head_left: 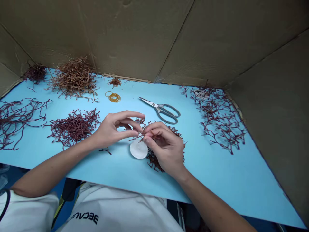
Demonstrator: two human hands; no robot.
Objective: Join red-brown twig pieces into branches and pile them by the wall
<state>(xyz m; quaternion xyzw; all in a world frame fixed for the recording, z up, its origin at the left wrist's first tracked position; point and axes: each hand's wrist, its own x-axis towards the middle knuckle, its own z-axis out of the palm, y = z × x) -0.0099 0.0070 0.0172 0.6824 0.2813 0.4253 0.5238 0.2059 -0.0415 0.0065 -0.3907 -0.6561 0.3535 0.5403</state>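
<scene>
The left hand [113, 129] and right hand [166, 147] meet at mid-frame, both partly closed, fingers curled, thumb and fingertips pinching a thin, stiff, forking maroon sprig [145, 130] from either side. Just below the hands lies a matte white disc [138, 149], round and flat, its surface faintly mottled, with sprig ends crossing its upper edge. A tangled heap of maroon sprigs [154, 161] sits under the right hand and spreads out beside the disc. One small stray twig [105, 150] lies below the left wrist. Left of that hand is a dense, wiry maroon pile [73, 129]; longer, looser branching sprays [15, 124] reach the left edge of the frame. At upper left sit a dry, tan-brown bristly heap [74, 77] and a darker clump [35, 72], with a small brownish tuft [114, 82] further right. Below that tuft lie thin amber rubber bands [113, 97], looped and coiled. Steel scissors [159, 109] with grey loop handles lie closed on the matte blue counter [217, 183]. An open lacy maroon spread [219, 120] occupies the right side, under brown corrugated cardboard walls [135, 32].
</scene>
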